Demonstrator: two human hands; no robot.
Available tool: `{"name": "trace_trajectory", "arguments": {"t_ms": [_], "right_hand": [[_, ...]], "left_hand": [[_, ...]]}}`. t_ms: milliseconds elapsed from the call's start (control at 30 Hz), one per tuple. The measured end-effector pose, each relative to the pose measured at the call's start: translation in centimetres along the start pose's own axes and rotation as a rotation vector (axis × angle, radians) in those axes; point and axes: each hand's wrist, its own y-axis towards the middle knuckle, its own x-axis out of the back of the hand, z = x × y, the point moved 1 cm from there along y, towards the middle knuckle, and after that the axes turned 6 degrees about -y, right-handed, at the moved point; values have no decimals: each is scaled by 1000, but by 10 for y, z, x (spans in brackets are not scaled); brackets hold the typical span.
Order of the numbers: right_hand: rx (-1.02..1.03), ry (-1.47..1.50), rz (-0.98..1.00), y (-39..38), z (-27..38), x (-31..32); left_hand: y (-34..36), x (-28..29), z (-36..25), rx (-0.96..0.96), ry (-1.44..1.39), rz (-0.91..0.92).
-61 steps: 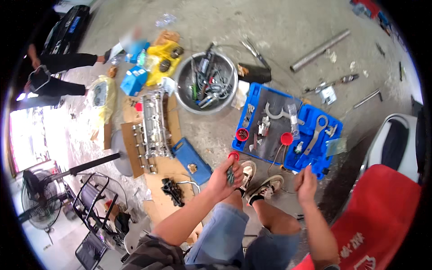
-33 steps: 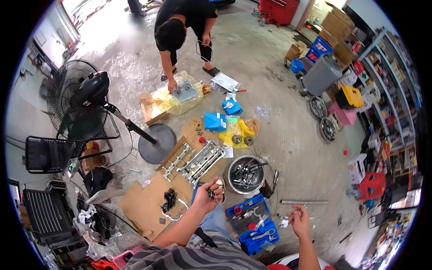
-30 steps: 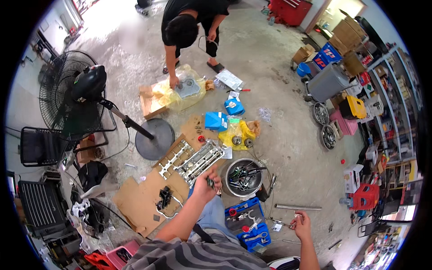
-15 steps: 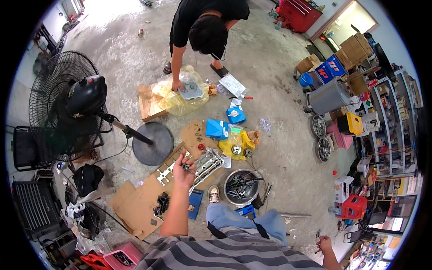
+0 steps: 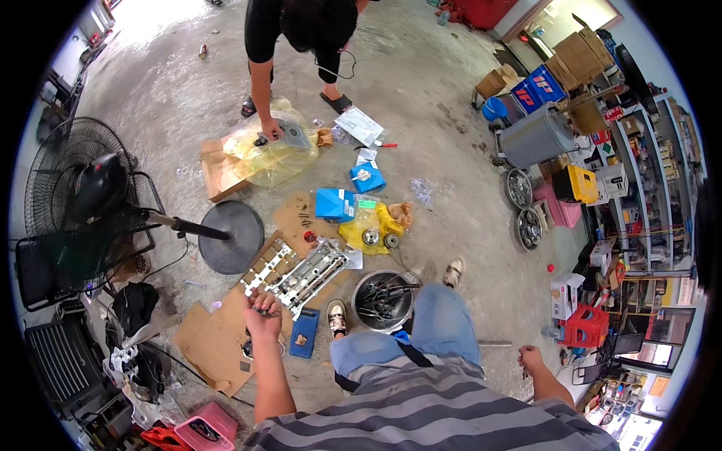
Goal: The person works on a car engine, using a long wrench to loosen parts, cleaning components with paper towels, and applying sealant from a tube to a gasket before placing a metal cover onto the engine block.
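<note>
My left hand [image 5: 263,314] is closed around small dark metal parts, held above the cardboard [image 5: 197,344] beside two silver metal assemblies [image 5: 301,276]. A blue case [image 5: 304,333] lies just right of that hand. My right hand [image 5: 531,361] hangs low at the right, fingers curled on something small I cannot make out. A steel bowl [image 5: 382,301] of dark tools sits by my knees. Behind it are a yellow bag [image 5: 383,222] with round metal parts and blue boxes [image 5: 335,204]. A co-worker [image 5: 263,45] bends over a grey part [image 5: 289,135] on yellow plastic, gripping it.
A pedestal fan [image 5: 94,184] on a round base [image 5: 230,252] stands at the left, near black chairs and clutter. At the right are loaded shelves [image 5: 639,188], a grey bin [image 5: 534,135], steel bowls [image 5: 519,188], a red stool [image 5: 585,327] and a metal pipe [image 5: 495,343].
My view has swung up from the tool case to the wider floor. I have stepped forward, my feet now beside the bowl. Both hands have spread apart. The co-worker has bent lower over the grey part.
</note>
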Motion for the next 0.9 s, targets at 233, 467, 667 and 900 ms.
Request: {"name": "trace_trajectory", "arguments": {"t_ms": [233, 467, 667, 900], "right_hand": [[136, -6, 53, 168, 104, 50], [340, -50, 102, 399, 310, 118], [581, 141, 388, 399, 467, 148], [952, -70, 540, 350, 512, 149]], "left_hand": [[4, -22, 78, -140, 33, 12], [-14, -37, 262, -413, 46, -172], [-25, -87, 396, -429, -100, -58], [35, -191, 557, -297, -311, 157]]}}
